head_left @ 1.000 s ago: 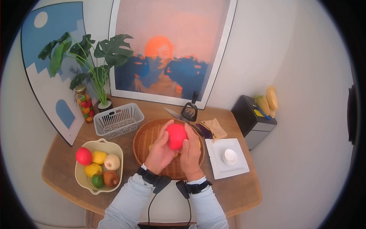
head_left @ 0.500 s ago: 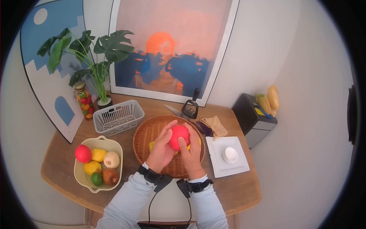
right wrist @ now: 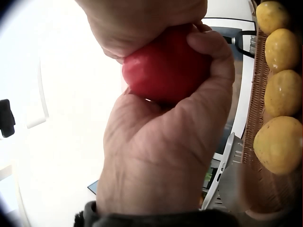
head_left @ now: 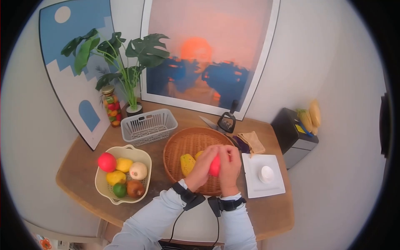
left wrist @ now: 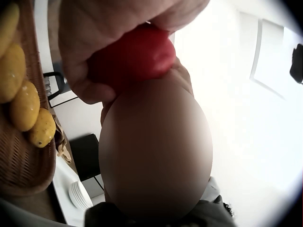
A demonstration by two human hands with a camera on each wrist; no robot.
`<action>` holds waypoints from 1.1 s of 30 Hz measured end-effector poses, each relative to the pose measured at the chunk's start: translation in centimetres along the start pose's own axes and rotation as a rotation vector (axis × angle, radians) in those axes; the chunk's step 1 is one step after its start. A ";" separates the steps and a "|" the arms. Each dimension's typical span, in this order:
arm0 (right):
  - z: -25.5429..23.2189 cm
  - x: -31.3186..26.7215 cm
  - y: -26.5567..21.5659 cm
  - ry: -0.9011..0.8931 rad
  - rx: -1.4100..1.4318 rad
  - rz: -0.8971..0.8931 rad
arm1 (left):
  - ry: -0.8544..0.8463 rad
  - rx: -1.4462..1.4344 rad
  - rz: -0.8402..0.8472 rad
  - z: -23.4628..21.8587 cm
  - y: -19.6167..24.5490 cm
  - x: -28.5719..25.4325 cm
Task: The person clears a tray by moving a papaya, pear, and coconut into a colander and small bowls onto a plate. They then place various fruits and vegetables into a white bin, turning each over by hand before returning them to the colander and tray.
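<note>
Both hands are wrapped round a smooth red round fruit (head_left: 214, 166) over the wicker basket. My left hand (head_left: 201, 170) grips it from the left; my right hand (head_left: 229, 170) holds it from the right, fingers bent over the top. In the left wrist view the red fruit (left wrist: 135, 56) bulges out between both hands, and a blurred patch covers the near hand. The right wrist view shows fingers curled over the red fruit (right wrist: 165, 68). Yellow mangoes (head_left: 188, 165) lie below in the wicker basket (head_left: 177, 146), partly hidden by the hands.
A cream colander (head_left: 146, 160) with several fruits, one red, stands at the left. Behind are a grey plastic basket (head_left: 166, 121), a potted plant and a fruit-filled jar (head_left: 112, 109). At the right sit a white plate (head_left: 254, 189) with small white bowls, cloths and a knife.
The hands have tilted and closed further over the red fruit, covering more of it. More of the mangoes in the basket now shows. The head view has shifted, so the scene sits further right.
</note>
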State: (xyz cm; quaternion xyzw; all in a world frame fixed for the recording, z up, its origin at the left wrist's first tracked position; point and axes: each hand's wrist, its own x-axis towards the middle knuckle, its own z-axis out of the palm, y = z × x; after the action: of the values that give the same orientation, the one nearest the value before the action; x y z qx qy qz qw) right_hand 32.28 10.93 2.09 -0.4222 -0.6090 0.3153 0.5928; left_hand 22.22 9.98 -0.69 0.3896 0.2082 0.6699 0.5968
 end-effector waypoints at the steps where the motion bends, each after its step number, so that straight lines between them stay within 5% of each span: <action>1: -0.1 0.1 0.3 -0.007 0.033 0.003 | 0.031 -0.004 -0.102 1.1 0.9 -0.4; 3: -0.9 0.4 0.7 -0.004 0.088 0.007 | 0.026 -0.184 -0.153 0.7 0.4 -0.3; 6: 0.5 0.0 -1.4 -0.050 -0.296 -0.585 | -0.015 -0.435 -0.307 0.1 1.5 -0.2; 7: 0.8 -0.2 -1.4 -0.067 -0.298 -0.578 | -0.034 -0.514 -0.368 0.0 2.0 -0.1; 11: 0.0 0.5 0.3 -0.063 0.000 -0.320 | -0.033 -0.277 -0.175 0.2 2.1 -0.3; 14: 0.0 -0.1 -0.6 -0.104 0.213 -0.057 | 0.115 -0.075 -0.074 0.9 2.7 -0.5; 17: 1.0 -0.3 -0.2 -0.170 0.011 -0.289 | 0.038 -0.235 -0.054 -0.2 2.7 -0.5; 20: 0.3 0.4 1.0 -0.130 0.134 -0.168 | 0.057 -0.419 -0.168 0.1 2.9 -0.3; 26: 0.7 -0.2 -0.8 -0.200 -0.210 -0.511 | 0.109 -0.132 -0.114 -0.4 2.0 -0.1; 31: 0.1 0.1 0.1 -0.135 0.109 -0.151 | -0.004 -0.502 -0.185 0.3 3.1 -0.4; 33: -0.3 0.3 0.2 -0.089 0.020 -0.222 | -0.021 -0.450 -0.201 0.5 3.1 -0.6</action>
State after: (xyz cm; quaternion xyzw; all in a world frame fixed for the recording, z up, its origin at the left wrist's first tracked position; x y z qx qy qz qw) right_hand 32.62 11.23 2.02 -0.3319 -0.6745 0.2724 0.6006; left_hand 20.60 8.64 1.78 0.2311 0.0853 0.6324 0.7345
